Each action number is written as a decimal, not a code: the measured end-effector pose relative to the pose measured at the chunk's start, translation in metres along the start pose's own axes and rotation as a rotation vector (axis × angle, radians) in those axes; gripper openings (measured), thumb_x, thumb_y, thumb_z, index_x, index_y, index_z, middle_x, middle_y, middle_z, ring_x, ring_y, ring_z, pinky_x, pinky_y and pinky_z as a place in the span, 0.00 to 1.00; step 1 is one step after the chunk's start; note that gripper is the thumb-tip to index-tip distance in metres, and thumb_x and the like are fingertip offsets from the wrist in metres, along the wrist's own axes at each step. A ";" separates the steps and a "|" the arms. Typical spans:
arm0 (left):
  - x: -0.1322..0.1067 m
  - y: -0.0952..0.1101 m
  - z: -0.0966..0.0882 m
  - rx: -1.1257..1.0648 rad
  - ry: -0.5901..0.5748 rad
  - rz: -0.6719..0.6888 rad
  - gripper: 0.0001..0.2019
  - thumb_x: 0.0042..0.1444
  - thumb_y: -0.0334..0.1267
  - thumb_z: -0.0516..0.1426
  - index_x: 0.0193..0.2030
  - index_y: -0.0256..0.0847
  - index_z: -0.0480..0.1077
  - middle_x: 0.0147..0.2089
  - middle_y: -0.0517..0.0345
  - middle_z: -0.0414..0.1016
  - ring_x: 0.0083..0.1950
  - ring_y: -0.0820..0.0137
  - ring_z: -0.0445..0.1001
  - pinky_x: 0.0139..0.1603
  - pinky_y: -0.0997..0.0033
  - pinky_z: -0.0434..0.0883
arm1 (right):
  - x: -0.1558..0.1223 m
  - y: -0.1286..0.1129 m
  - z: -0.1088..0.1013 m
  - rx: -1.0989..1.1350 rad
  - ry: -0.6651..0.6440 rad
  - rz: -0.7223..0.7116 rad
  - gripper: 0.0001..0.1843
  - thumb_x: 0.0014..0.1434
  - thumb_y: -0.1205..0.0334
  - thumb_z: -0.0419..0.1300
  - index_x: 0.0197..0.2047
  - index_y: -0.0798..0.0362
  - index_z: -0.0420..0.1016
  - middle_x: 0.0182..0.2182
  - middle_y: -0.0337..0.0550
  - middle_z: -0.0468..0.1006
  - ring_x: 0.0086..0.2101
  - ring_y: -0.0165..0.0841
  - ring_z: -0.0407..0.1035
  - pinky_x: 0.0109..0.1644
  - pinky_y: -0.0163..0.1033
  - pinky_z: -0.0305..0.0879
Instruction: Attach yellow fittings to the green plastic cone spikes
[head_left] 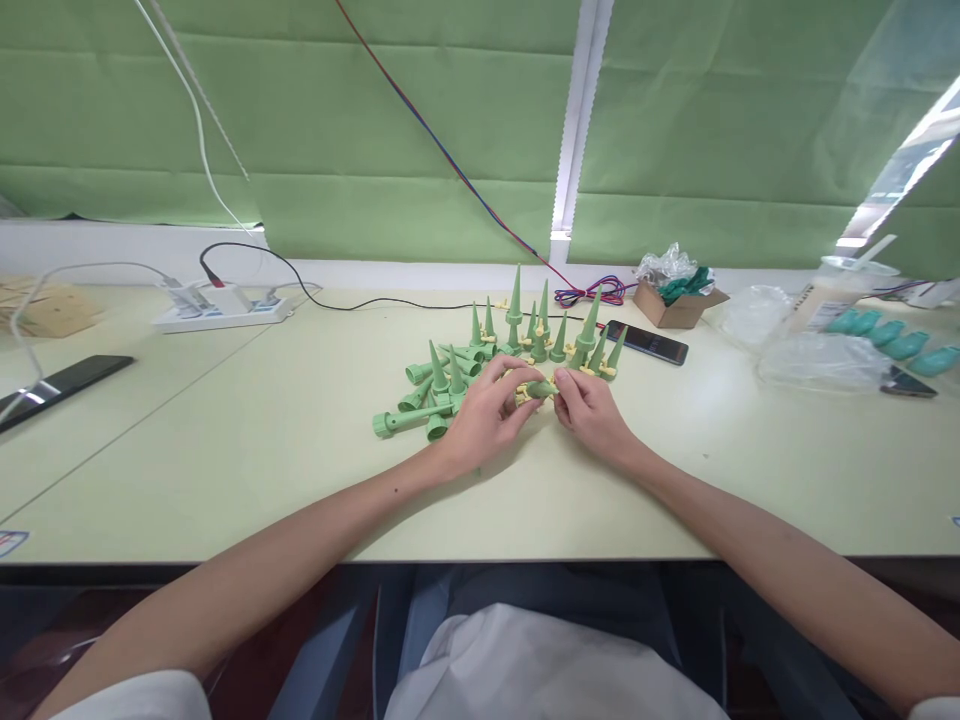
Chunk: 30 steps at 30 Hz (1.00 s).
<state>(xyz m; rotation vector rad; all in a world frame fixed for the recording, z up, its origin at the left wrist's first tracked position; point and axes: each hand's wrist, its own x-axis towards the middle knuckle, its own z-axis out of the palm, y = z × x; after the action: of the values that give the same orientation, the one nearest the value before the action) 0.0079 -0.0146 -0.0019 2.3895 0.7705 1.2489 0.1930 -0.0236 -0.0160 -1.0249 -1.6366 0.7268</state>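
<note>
My left hand [491,412] is closed around a green plastic watering spike [538,389], held low over the table in front of a cluster of similar pieces. My right hand [592,412] pinches at the right end of that spike; whether a small yellow piece sits between those fingertips I cannot tell. Several green spikes [515,305] stand upright behind the hands, some with small yellow valves [541,330] on them. To the left, more green spikes [405,420] lie on their sides with their round open caps showing. My left hand hides part of this pile.
A phone [646,342] and a small cardboard box [679,305] lie behind my right hand. Farther right stand a plastic cup [821,290] and teal bulb-shaped pieces [904,345]. At left are a power strip [223,312] and a dark device [71,385]. A black cable [375,303] crosses the back.
</note>
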 end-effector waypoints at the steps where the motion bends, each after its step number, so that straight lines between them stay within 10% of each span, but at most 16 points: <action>1: 0.001 0.001 0.000 -0.013 0.013 -0.034 0.08 0.65 0.34 0.57 0.50 0.40 0.70 0.52 0.51 0.67 0.24 0.84 0.62 0.26 0.77 0.68 | 0.000 0.000 0.000 0.011 0.015 0.006 0.28 0.70 0.39 0.48 0.25 0.49 0.56 0.15 0.33 0.59 0.18 0.28 0.54 0.23 0.37 0.52; 11: 0.008 0.009 -0.004 -0.171 0.009 -0.368 0.25 0.66 0.54 0.52 0.26 0.37 0.70 0.25 0.59 0.67 0.24 0.74 0.65 0.24 0.73 0.65 | 0.000 0.000 0.000 0.034 0.048 -0.031 0.25 0.72 0.42 0.48 0.27 0.49 0.57 0.19 0.33 0.61 0.19 0.27 0.56 0.25 0.36 0.54; 30: 0.008 0.016 -0.006 -0.311 -0.104 -0.608 0.20 0.58 0.57 0.60 0.34 0.41 0.69 0.14 0.65 0.63 0.15 0.74 0.60 0.20 0.73 0.58 | 0.000 0.001 -0.001 0.051 -0.063 -0.050 0.24 0.71 0.41 0.47 0.29 0.48 0.58 0.18 0.33 0.62 0.19 0.29 0.56 0.26 0.39 0.54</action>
<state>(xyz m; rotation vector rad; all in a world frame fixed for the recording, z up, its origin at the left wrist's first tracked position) 0.0119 -0.0219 0.0146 1.7621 1.0713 0.9017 0.1947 -0.0228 -0.0167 -0.9297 -1.6838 0.7702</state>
